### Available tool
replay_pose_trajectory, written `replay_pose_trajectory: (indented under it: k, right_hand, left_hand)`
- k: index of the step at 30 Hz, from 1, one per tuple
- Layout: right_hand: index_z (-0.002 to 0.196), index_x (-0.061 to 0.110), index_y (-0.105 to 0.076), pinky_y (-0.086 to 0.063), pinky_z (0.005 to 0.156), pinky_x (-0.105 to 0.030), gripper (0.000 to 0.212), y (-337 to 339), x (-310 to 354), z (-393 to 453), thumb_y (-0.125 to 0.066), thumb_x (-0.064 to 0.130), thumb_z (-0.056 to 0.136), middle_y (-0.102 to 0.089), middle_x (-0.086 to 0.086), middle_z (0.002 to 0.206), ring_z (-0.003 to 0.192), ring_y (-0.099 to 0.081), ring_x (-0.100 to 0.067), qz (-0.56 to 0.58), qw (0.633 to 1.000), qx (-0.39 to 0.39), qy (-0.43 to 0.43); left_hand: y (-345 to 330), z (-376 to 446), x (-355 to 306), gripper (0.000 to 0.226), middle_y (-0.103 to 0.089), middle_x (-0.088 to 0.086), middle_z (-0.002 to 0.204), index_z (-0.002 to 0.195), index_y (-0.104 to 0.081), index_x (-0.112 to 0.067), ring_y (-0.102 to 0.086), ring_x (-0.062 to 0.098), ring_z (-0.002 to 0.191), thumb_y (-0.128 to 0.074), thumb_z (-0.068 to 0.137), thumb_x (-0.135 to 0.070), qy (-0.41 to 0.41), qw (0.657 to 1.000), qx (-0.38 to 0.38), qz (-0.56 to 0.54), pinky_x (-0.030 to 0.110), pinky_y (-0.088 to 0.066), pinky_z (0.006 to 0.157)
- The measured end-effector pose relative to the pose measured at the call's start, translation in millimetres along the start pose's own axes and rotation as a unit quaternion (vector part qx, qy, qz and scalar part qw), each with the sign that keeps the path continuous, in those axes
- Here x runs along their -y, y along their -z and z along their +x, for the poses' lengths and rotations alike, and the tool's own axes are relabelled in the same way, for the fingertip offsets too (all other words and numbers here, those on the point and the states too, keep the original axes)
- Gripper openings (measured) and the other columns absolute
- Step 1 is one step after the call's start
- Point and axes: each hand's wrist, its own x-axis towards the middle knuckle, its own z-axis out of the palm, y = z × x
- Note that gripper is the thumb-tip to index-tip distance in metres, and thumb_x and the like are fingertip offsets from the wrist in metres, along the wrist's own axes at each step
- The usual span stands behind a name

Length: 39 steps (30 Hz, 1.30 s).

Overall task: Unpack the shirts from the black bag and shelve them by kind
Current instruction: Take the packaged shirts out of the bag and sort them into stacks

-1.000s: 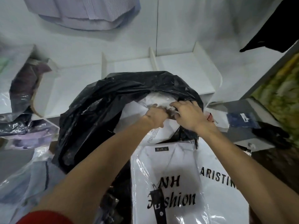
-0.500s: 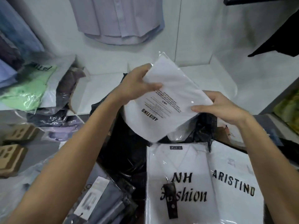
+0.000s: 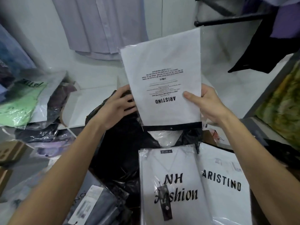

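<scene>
The right hand (image 3: pixel 209 106) grasps a white packaged shirt (image 3: pixel 164 75) by its lower right edge, with the thumb pressed on the front face and the other fingers behind the pack. The pack stands almost upright in the air, above the black bag (image 3: pixel 123 153), and its printed word "ARISTINO" reads upside down. A black strip runs along its bottom edge. The left hand (image 3: pixel 116 106) is just beside the lower left edge of the pack, with fingers relaxed and spread over the mouth of the bag; I cannot tell if the fingertips touch the pack.

The black bag lies crumpled between the 2 forearms, and something white in clear film shows in its opening. In front of it, nearer to the person, 2 flat packs lie side by side and overlap a little: one NH Fashion pack (image 3: pixel 170 184) with a dark hang tag, and one flat ARISTINO pack (image 3: pixel 225 181) to its right.

Behind the bag there is a white shelf (image 3: pixel 90 98) with a thin upright divider. On the left, a green packaged shirt (image 3: pixel 17 101) and darker wrapped garments lie in a loose heap. A pale hanging shirt (image 3: pixel 100 26) is on the white wall above. The wrappers are thin glossy plastic with wrinkles and bright reflections; the bag is a soft, shiny film.
</scene>
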Motion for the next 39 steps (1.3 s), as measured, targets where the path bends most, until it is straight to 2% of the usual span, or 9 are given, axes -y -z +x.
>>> replay_pose_trajectory:
  k: [6,12,18,21,23,25,30,34,39]
  right_hand:
    - [0.117,0.012,-0.073,-0.062,0.084,-0.037,0.029,15,35,1,-0.079,0.016,0.089,-0.078,-0.002,0.111,0.100,-0.076,-0.021,-0.183,0.976,0.118,0.019]
    - [0.095,0.024,-0.077,-0.058,0.071,-0.028,0.016,-7,42,-5,-0.087,0.025,0.083,-0.078,0.006,0.091,0.084,-0.074,-0.011,-0.325,0.929,0.172,0.045]
    - [0.082,0.021,-0.076,-0.051,0.067,-0.023,0.021,32,64,-15,-0.094,0.024,0.072,-0.075,0.006,0.078,0.070,-0.068,-0.005,-0.345,0.931,0.119,0.015]
    - [0.072,0.021,-0.078,-0.052,0.069,-0.019,0.020,48,71,-21,-0.091,0.006,0.071,-0.075,0.006,0.073,0.071,-0.071,-0.006,-0.164,0.984,0.064,0.026]
    - [0.078,0.012,-0.079,-0.055,0.078,-0.027,0.020,48,70,-21,-0.093,0.016,0.065,-0.078,-0.005,0.084,0.081,-0.074,-0.016,-0.110,0.991,0.047,0.057]
    - [0.085,-0.008,-0.072,-0.053,0.081,-0.034,0.048,42,71,-18,-0.094,0.027,0.061,-0.073,-0.016,0.086,0.085,-0.069,-0.025,-0.093,0.989,0.048,0.103]
    - [0.085,0.027,-0.081,-0.053,0.094,-0.030,0.023,21,92,-18,-0.091,0.032,0.064,-0.076,0.000,0.092,0.104,-0.067,-0.022,-0.067,0.980,0.136,0.130]
    - [0.090,0.023,-0.080,-0.052,0.097,-0.029,0.022,12,102,-20,-0.080,0.007,0.076,-0.078,0.000,0.106,0.122,-0.065,-0.019,-0.115,0.956,0.240,0.127]
    - [0.088,0.032,-0.079,-0.049,0.108,-0.034,0.018,-1,117,-26,-0.080,0.017,0.079,-0.071,-0.011,0.126,0.136,-0.056,-0.025,-0.147,0.925,0.323,0.136]
  left_hand:
    - [1,0,-39,0.066,-0.064,-0.002,0.139,0.148,-0.047,-0.026,-0.061,0.013,0.128,-0.069,0.086,-0.026,-0.149,0.967,-0.207,-0.009,0.032,-0.044,0.106]
    - [-49,8,-87,0.041,-0.078,-0.010,0.100,0.118,-0.072,-0.030,-0.067,-0.007,0.080,-0.087,0.080,-0.029,-0.103,0.927,-0.039,0.357,0.017,-0.051,0.085]
    - [-34,13,-64,0.007,-0.077,-0.005,0.082,0.080,-0.082,-0.027,-0.068,0.011,0.071,-0.086,0.080,-0.022,-0.148,0.957,-0.192,0.156,0.031,-0.052,0.076]
    - [-15,3,-48,0.034,-0.078,-0.003,0.084,0.081,-0.082,-0.023,-0.070,0.010,0.073,-0.090,0.064,-0.051,-0.138,0.982,-0.121,0.053,0.026,-0.054,0.071]
    - [2,-3,-36,0.078,-0.075,0.018,0.112,0.108,-0.078,-0.009,-0.072,0.028,0.100,-0.074,0.068,-0.075,-0.024,0.991,0.072,-0.107,0.037,-0.056,0.090]
    - [5,-5,-25,0.105,-0.053,0.035,0.141,0.140,-0.055,0.003,-0.060,0.044,0.123,-0.055,0.079,-0.082,0.086,0.940,0.246,-0.218,0.055,-0.042,0.109]
    - [-42,13,10,0.079,-0.053,0.002,0.152,0.155,-0.040,-0.022,-0.052,0.025,0.139,-0.054,0.093,-0.069,0.070,0.970,0.197,0.122,0.060,-0.029,0.120]
    - [-84,23,20,0.052,-0.058,-0.005,0.147,0.155,-0.041,-0.026,-0.053,0.019,0.138,-0.049,0.107,-0.046,0.071,0.978,0.154,0.122,0.055,-0.034,0.120]
    - [-119,29,18,0.022,-0.072,-0.008,0.121,0.119,-0.070,-0.044,-0.065,0.020,0.120,-0.065,0.098,-0.040,0.051,0.983,0.152,0.083,0.043,-0.048,0.109]
